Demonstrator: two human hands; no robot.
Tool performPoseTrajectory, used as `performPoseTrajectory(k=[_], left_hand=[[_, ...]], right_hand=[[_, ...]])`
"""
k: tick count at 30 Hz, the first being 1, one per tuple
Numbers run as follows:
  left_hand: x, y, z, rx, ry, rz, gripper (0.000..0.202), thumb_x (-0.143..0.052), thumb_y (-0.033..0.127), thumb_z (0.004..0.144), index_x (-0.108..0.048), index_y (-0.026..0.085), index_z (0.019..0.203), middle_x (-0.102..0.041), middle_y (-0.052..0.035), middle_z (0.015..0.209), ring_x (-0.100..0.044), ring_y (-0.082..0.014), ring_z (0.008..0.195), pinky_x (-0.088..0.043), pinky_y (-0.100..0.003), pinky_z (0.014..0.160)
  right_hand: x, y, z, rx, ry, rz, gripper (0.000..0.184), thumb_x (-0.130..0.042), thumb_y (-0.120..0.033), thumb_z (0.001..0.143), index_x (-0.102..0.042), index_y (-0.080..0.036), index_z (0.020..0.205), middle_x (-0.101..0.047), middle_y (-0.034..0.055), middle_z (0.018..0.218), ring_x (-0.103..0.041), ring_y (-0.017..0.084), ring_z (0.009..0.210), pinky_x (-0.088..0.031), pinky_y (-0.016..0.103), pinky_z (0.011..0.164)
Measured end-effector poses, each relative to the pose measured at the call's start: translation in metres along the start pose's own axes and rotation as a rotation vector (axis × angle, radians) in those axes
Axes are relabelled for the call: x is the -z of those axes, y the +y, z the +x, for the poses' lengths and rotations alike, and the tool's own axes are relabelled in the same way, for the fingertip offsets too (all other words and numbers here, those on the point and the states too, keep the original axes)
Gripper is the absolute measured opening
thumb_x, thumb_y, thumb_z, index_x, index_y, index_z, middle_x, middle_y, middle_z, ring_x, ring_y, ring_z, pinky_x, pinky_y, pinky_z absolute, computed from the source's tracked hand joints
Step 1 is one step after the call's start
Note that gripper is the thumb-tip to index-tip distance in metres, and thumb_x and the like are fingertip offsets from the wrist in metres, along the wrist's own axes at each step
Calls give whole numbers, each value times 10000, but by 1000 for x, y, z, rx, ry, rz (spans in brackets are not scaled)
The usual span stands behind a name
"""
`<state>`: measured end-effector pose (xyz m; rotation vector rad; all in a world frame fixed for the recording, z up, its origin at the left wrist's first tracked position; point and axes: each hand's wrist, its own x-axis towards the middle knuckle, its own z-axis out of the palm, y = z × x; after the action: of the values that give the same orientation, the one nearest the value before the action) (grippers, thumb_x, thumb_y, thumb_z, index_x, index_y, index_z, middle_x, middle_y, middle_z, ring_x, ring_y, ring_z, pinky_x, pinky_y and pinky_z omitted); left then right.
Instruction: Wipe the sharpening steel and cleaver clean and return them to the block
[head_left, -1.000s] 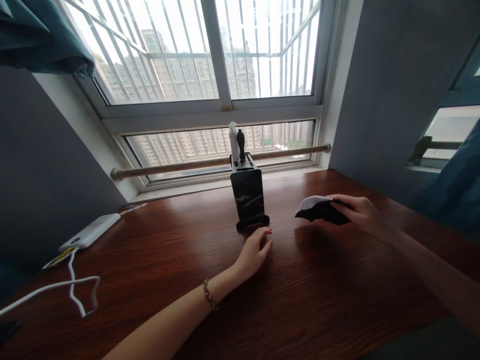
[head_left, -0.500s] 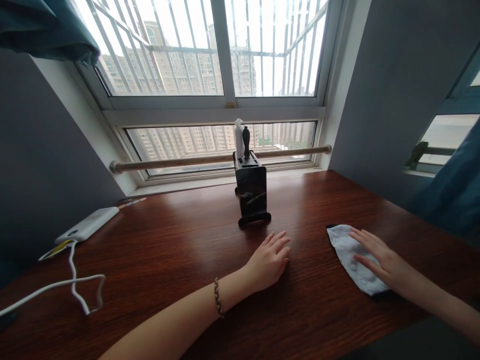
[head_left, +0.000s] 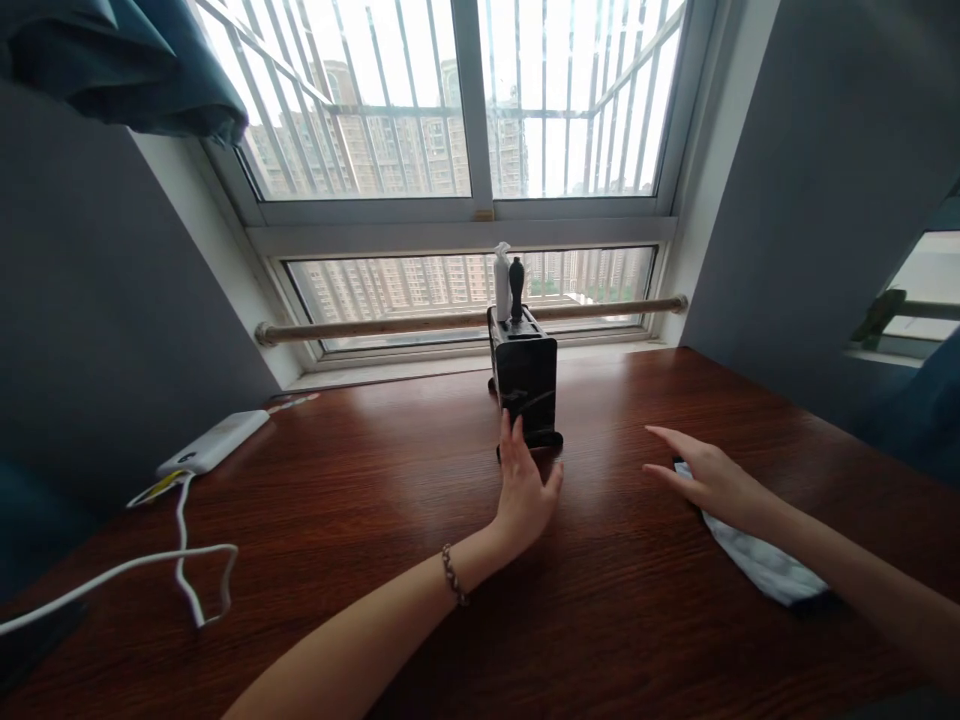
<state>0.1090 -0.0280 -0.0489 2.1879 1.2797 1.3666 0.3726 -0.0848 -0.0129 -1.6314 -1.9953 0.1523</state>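
Observation:
A black knife block (head_left: 526,385) stands upright on the dark wooden table (head_left: 360,520), with a white handle (head_left: 502,284) and a black handle (head_left: 516,288) sticking out of its top. My left hand (head_left: 524,490) is open, fingers stretched up against the block's near left side. My right hand (head_left: 709,480) is open too, hovering just over the near end of a white and black cloth (head_left: 757,558) that lies flat on the table to the right.
A white power bank (head_left: 215,443) with a looping white cable (head_left: 184,545) lies at the left. A wooden rail (head_left: 390,323) runs along the barred window behind the block. Grey walls close both sides; a dark curtain (head_left: 112,60) hangs at top left.
My right hand laid the cloth down flat on the table, then lifted off it toward the block. My left hand moved forward from the table to the block's side.

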Motion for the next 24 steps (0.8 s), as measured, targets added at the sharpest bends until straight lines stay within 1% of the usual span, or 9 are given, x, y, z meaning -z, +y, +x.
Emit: performPoseTrajectory(k=[2, 4, 7, 9, 12, 14, 17, 20, 24], left_hand=[[-4, -16, 8, 146, 51, -93, 822, -521, 319, 818, 0, 76, 1406, 16, -211, 1501, 16, -269, 1401, -106, -476, 1143], [-6, -32, 14, 206, 23, -198, 857, -543, 324, 794, -1, 61, 1404, -45, -226, 1494, -48, -280, 1399, -120, -471, 1141], [-6, -46, 18, 144, -6, -329, 809, -552, 288, 767, -99, 76, 1403, -204, -207, 1467, -202, -267, 1369, -178, -453, 1131], [-4, -48, 20, 118, -3, -390, 777, -558, 267, 753, -160, 87, 1396, -268, -192, 1449, -261, -263, 1346, -196, -452, 1125], [1, -48, 21, 109, -86, -474, 797, -583, 258, 732, -179, 98, 1400, -294, -179, 1444, -288, -269, 1335, -211, -462, 1118], [2, -46, 21, 90, -198, -523, 823, -592, 251, 725, -160, 102, 1410, -267, -173, 1461, -268, -271, 1346, -206, -468, 1120], [2, -43, 17, 31, -312, -509, 827, -585, 217, 726, -144, 115, 1418, -214, -156, 1487, -208, -259, 1371, -158, -464, 1137], [1, -37, 10, 0, -308, -418, 827, -571, 187, 734, -120, 130, 1424, -183, -139, 1500, -165, -241, 1385, -126, -454, 1149], [5, -31, 4, -123, -303, -284, 794, -528, 157, 759, -104, 162, 1430, -129, -108, 1517, -115, -216, 1397, -138, -442, 1153]], right_hand=[[-21, -28, 30, 13, 134, 166, 661, -500, -540, 815, -451, -77, 1285, -484, 151, 1279, -473, 264, 1175, -385, 405, 1005], [-47, -54, 62, -4, 197, 331, 723, -571, -533, 766, -404, -76, 1300, -464, 178, 1289, -467, 281, 1178, -398, 418, 982], [-78, -90, 105, -89, 280, 455, 879, -682, -497, 658, -314, -60, 1327, -437, 221, 1293, -458, 316, 1173, -380, 447, 973], [-91, -111, 126, -104, 286, 534, 846, -682, -512, 657, -323, -101, 1304, -537, 167, 1161, -538, 296, 1049, -445, 422, 878], [-102, -127, 143, -253, 492, 456, 1090, -744, -554, 542, -229, -31, 1348, -436, 236, 1233, -430, 345, 1161, -369, 459, 968], [-105, -126, 148, -324, 601, 378, 1200, -766, -557, 492, -176, 26, 1359, -353, 279, 1279, -331, 366, 1231, -306, 460, 1024], [-101, -111, 150, -353, 631, 346, 1049, -768, -509, 479, -298, -16, 1276, -421, 228, 1197, -404, 339, 1157, -366, 417, 980], [-90, -93, 149, -356, 627, 329, 890, -765, -490, 452, -380, -83, 1143, -479, 166, 1110, -484, 296, 1056, -426, 369, 908], [-76, -69, 146, -379, 629, 259, 868, -764, -529, 429, -406, -104, 1095, -512, 145, 1076, -515, 291, 1016, -445, 369, 873]])
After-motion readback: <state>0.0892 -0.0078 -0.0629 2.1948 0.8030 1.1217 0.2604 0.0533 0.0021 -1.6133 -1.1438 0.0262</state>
